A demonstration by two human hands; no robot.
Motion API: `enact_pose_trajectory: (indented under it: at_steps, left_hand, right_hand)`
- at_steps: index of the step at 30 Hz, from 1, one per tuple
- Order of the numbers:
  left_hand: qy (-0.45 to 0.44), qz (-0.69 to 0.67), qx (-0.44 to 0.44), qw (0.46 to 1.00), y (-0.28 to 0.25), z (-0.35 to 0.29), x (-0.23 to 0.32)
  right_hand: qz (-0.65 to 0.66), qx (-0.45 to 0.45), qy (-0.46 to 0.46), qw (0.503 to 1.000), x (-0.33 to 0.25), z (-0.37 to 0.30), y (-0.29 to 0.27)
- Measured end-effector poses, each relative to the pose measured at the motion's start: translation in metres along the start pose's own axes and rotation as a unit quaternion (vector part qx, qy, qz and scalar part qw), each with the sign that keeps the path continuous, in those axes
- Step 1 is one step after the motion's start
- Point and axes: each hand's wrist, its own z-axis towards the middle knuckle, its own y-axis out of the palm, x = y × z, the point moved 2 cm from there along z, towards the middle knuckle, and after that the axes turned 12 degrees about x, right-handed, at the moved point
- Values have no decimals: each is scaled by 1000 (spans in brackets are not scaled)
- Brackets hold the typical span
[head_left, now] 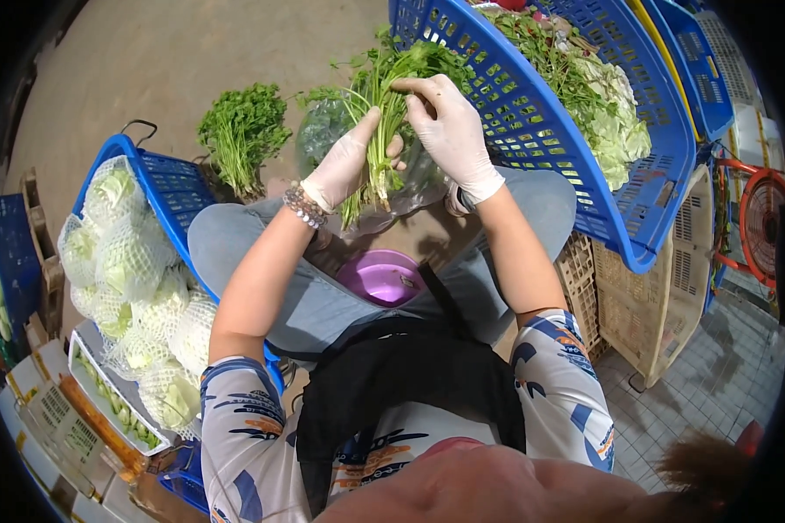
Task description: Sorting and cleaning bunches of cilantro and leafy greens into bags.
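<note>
One bunch of leafy green herb (379, 144) sits between my two gloved hands, out ahead of the seated lap. My left hand (344, 164) is closed around the stems, with the thumb laid along them, probably to keep the stalks together while the leaves fan towards one o'clock and the cut ends hang towards six. My right hand (450, 131) touches the upper stalks at two o'clock, index finger and thumb apart at their tips; I can't tell whether it pinches any. Clear plastic (420, 185) spreads just beneath, perhaps to catch what drops.

Taking the bunch as the dial's centre, a second bunch (246, 139) lies at nine o'clock on the floor (174, 52), seemingly within easy reach. Straight down at six, a purple basin (377, 277) nests between the knees.

For moving, my right side is the tight one: a blue crate (624, 231) of greens slants from one round to four, its lattice wall near the knuckles. At eight, another blue crate (174, 179), beside netted cabbages (118, 253), limits a low sweep. My widest swing looks to be towards eleven, over the floor.
</note>
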Motion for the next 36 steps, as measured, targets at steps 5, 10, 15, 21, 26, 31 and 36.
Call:
enact_pose_trajectory:
  at_steps: [5, 10, 15, 21, 26, 31, 36]
  left_hand:
    - [36, 95, 45, 994, -7, 3, -5]
    - [81, 208, 39, 974, -11, 4, -6]
    - [162, 268, 27, 949, -1, -1, -3]
    - [26, 68, -23, 997, 2, -7, 7]
    - [-34, 11, -65, 997, 2, -13, 8]
    - [-20, -28, -65, 997, -11, -7, 6]
    - [-23, -55, 24, 998, -12, -8, 9]
  right_hand:
    - [-20, -17, 34, 999, -2, -4, 5]
    - [7, -36, 68, 997, 5, -5, 8]
    - [30, -35, 88, 995, 12, -5, 8]
    - [56, -18, 98, 993, 7, -2, -1]
    - [67, -7, 72, 995, 9, 0, -3]
    - [164, -52, 98, 980, -12, -3, -6]
    - [49, -81, 31, 995, -6, -9, 2]
